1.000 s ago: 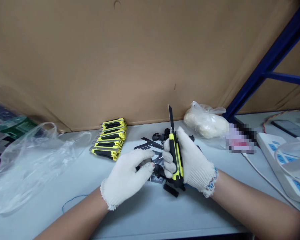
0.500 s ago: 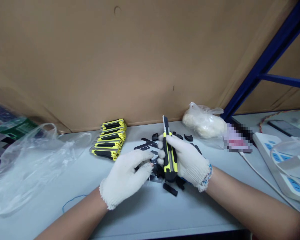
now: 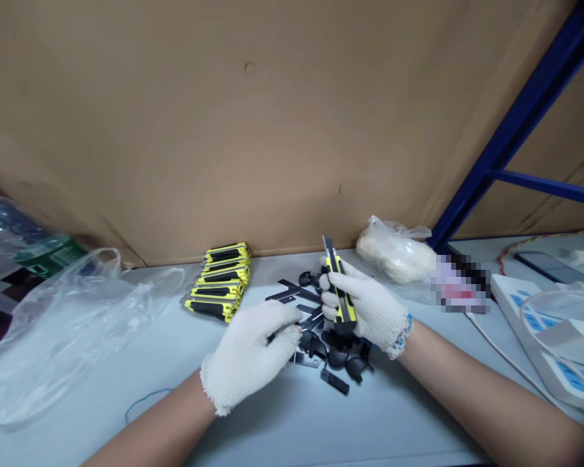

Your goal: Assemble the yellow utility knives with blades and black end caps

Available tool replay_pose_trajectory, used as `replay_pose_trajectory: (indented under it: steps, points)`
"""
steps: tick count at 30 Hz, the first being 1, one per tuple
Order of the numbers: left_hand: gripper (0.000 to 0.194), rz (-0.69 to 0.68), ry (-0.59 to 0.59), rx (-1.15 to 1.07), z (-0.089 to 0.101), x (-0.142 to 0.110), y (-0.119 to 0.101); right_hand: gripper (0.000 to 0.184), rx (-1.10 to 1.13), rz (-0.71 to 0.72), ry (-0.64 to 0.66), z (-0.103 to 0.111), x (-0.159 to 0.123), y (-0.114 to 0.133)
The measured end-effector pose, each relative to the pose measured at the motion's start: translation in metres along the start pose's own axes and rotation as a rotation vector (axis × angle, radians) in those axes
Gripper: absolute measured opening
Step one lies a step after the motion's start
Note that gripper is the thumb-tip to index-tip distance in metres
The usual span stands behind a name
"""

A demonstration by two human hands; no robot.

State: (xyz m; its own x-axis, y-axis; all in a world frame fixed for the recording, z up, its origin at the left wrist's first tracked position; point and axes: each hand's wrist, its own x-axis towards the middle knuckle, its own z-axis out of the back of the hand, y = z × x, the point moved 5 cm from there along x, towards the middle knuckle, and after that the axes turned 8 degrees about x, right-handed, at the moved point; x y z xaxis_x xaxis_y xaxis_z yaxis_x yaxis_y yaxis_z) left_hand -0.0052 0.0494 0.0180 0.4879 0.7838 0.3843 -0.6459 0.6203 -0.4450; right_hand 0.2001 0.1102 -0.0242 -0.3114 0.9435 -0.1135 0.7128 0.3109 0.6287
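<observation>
Head view.

Right hand: white knit glove, closed around one knife; thumb laid across the front of the handle, fingers wrapped about its left side. Knife: yellow and black, held above the loose parts, tilted, its dark blade tip uppermost and leaning slightly left, its black butt end lowest.

Left hand: white knit glove, palm down, fingers and thumb curved toward each other over the left edge of the loose parts. A dark piece shows between thumb and fingers; whether it is gripped cannot be told.

Loose parts, on the table between and under the hands: blades, dark, flat, several crossing one another; black caps, rounded, clustered below the knife, others farther back; one black strip, lying at the near edge of the cluster.

Finished-looking knives: yellow and black, set side by side in a row beyond the left hand, handles to the right.

Left side: clear bag, crumpled, spread flat; green container, behind it; blue thread, beside the left forearm.

Right side: tied bag, clear, pale contents, near the wall; purple item, pixelated, just beside the bag; white cable; power strip, white with blue sockets; phone, dark, behind the strip; blue frame, slanting upward.
</observation>
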Motion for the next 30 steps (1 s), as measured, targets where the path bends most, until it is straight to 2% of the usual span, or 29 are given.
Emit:
replay_pose_trajectory:
  steps: [3, 5, 8, 10, 15, 21, 25, 30]
  points:
    - [0.018, -0.013, -0.016, 0.012, 0.002, 0.0, 0.0, 0.026, 0.078, 0.154, -0.024, 0.003, 0.0, 0.024]
    - [0.019, -0.035, -0.047, 0.003, 0.003, 0.0, -0.001, 0.023, 0.069, 0.16, -0.037, 0.004, -0.003, 0.033]
    - [0.02, -0.063, -0.1, -0.015, 0.005, 0.0, 0.0, 0.025, -0.006, 0.06, -0.009, 0.0, -0.006, 0.031]
    - [0.019, -0.067, -0.126, -0.022, 0.005, 0.0, 0.002, 0.024, -0.043, 0.047, 0.023, -0.002, -0.006, 0.027]
    - [0.02, -0.076, -0.206, -0.02, 0.009, 0.0, 0.006, 0.021, -0.121, 0.139, 0.006, 0.003, -0.001, 0.029]
    - [0.021, -0.12, -0.266, 0.049, 0.015, -0.001, 0.0, 0.038, -0.009, 0.237, 0.046, 0.006, 0.001, 0.038]
    - [0.023, -0.169, -0.254, 0.049, 0.016, 0.001, -0.007, 0.051, 0.069, 0.231, 0.035, 0.009, 0.0, 0.037]
    - [0.023, -0.174, -0.264, 0.065, 0.016, 0.002, -0.008, 0.035, -0.041, 0.068, 0.071, 0.003, -0.007, 0.025]
